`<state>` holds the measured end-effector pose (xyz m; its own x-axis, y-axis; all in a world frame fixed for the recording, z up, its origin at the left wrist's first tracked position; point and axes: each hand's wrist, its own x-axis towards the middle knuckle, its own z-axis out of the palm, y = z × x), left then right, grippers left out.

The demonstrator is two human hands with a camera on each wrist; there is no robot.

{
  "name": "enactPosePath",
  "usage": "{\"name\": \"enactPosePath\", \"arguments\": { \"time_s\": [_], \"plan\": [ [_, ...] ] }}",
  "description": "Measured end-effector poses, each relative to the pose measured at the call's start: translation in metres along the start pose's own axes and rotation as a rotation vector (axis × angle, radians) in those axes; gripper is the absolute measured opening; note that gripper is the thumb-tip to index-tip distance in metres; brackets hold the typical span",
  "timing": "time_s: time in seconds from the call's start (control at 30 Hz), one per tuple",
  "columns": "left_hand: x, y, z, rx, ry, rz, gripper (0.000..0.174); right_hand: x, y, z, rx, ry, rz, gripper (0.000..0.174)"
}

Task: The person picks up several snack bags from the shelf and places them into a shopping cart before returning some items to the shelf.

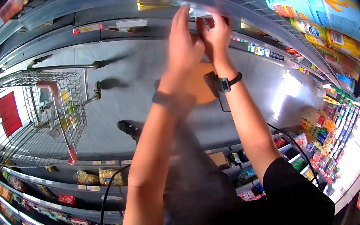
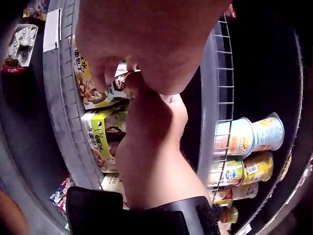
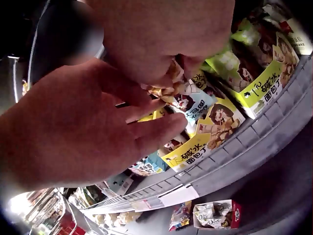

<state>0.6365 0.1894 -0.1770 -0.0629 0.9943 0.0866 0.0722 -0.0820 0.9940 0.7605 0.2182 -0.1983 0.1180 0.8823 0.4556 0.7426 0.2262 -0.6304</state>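
Note:
A small light-blue snack packet (image 3: pixel 198 102) lies at the fingertips of my right hand (image 3: pixel 168 34), which pinches its upper end. My left hand (image 3: pixel 83 122) reaches in from the side with fairly straight fingers close to the packet; whether they touch it is unclear. Behind the packet stands a yellow display box (image 3: pixel 183 155) of snacks, with a green box (image 3: pixel 264 90) beside it. In the head view, my left hand (image 1: pixel 183 44) and right hand (image 1: pixel 216 36) are raised together at the shelf edge. The left wrist view shows the packet (image 2: pixel 117 85) partly covered by fingers.
Stacked blue cups (image 1: pixel 336 10) stand at the upper right behind a wire shelf guard. A shopping cart (image 1: pixel 54 110) is on the left in the aisle. Low shelves (image 1: pixel 56 204) of packaged goods run along the bottom. Below the yellow box sits a small red-and-white box (image 3: pixel 215 215).

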Motion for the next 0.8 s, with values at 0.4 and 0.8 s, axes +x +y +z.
{"name": "enactPosePath", "arguments": {
  "time_s": [0.4,0.8],
  "plan": [
    [0.041,-0.019,-0.023,0.213,-0.093,-0.185,0.045,0.040,-0.013,-0.001,-0.175,-0.324,0.032,0.025],
    [0.008,-0.055,-0.057,0.202,0.044,-0.081,0.067,0.034,0.027,0.071,-0.122,-0.365,0.104,0.038]
  ]
}}
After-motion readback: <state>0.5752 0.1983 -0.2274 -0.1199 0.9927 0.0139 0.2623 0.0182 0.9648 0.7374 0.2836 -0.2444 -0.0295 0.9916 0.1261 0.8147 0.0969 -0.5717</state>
